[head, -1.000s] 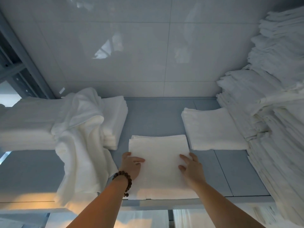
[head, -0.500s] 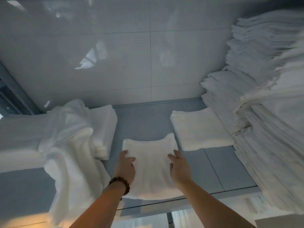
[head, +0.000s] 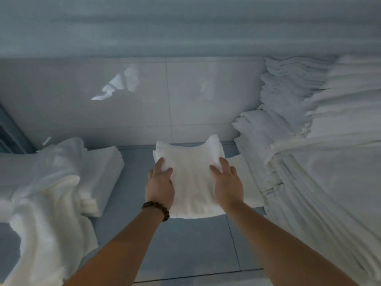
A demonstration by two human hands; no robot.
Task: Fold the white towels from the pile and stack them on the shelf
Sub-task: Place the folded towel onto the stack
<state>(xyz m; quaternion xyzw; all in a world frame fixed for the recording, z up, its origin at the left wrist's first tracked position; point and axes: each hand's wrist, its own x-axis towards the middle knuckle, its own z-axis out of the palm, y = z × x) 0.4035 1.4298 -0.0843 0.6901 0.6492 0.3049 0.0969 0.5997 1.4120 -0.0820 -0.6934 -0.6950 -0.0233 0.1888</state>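
Left hand [head: 159, 186] and right hand [head: 227, 184] grip a folded white towel [head: 191, 168] by its side edges, thumbs on top and fingers curled round the sides. They hold it clear of the grey shelf [head: 175, 244]; its far corners stick up and its near edge sags. It hangs mid-shelf, just left of a single folded towel [head: 247, 178] that lies flat and that it partly covers from this angle. The towel in hand looks fully folded and not yet set down, so placing it on a stack appears to be the step under way.

Tall stacks [head: 309, 141] of folded towels crowd the shelf's right end, suggesting much of the work is done. On the left, a loose towel [head: 41, 193] drapes over a low stack [head: 103, 168] and spills toward the shelf's front, apparently unfolded and waiting its turn. How many more remain cannot be told.

A dark beaded bracelet [head: 156, 209] circles the left wrist. Behind the shelf rises a glossy pale tiled wall [head: 144, 100] catching a bright reflection. A blurred grey band [head: 185, 27] crosses the top of the view, and a dark upright [head: 10, 131] shows at the far left. The light is dim and bluish.
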